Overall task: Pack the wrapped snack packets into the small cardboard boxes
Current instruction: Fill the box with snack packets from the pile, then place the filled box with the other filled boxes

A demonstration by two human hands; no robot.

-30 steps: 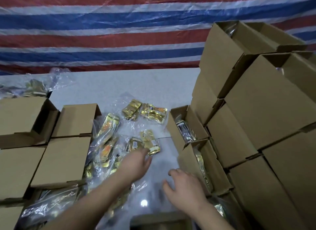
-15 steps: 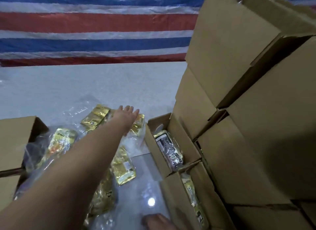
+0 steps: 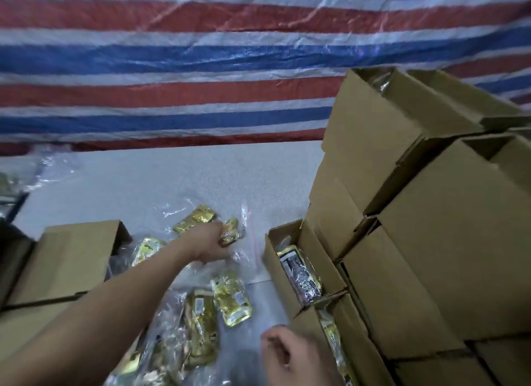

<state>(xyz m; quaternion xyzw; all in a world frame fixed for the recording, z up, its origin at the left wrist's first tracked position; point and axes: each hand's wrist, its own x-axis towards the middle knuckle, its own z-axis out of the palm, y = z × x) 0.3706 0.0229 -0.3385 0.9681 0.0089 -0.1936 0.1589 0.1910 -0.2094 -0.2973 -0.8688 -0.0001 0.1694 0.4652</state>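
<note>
Gold foil snack packet in clear wrap [image 3: 229,232], well left of the open small cardboard box [image 3: 296,266], is now gripped by the left hand [image 3: 211,246], which lay flat half a second ago. Pick done; transfer pending. Right hand [image 3: 290,354], below the box, loosely curled, nothing held.

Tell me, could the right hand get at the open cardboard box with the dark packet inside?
Probably yes. The right hand hovers beside the row of boxes, holding nothing, and the open cardboard box with the dark packet has its top uncovered, with nothing between them.
</note>
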